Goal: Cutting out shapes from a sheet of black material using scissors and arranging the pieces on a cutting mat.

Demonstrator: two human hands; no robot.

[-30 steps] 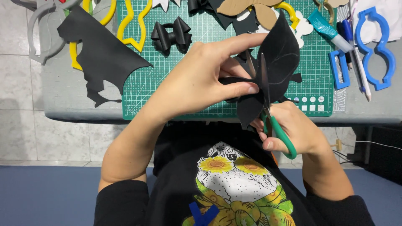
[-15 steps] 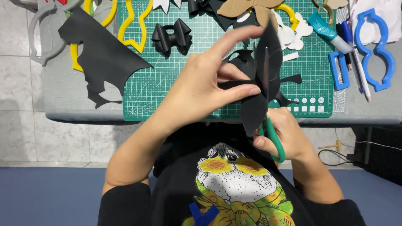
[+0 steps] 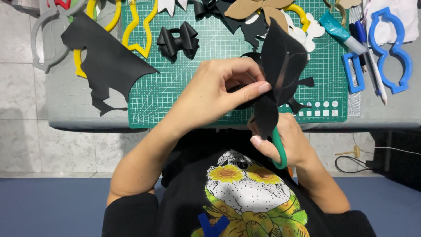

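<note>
Pinching a black foam piece between thumb and fingers, the left hand holds it up above the near edge of the green cutting mat, over the front edge of the grey table. The right hand is closed around the green handle of a pair of scissors, whose blades run up behind the foam and are mostly hidden by it. A finished black foam bow lies on the mat toward its far left part, just beside a yellow outline template. A larger black foam offcut with a jagged edge rests off the mat's left side. Blue templates and pens lie at the table's right end, beyond the mat's right edge.
</note>
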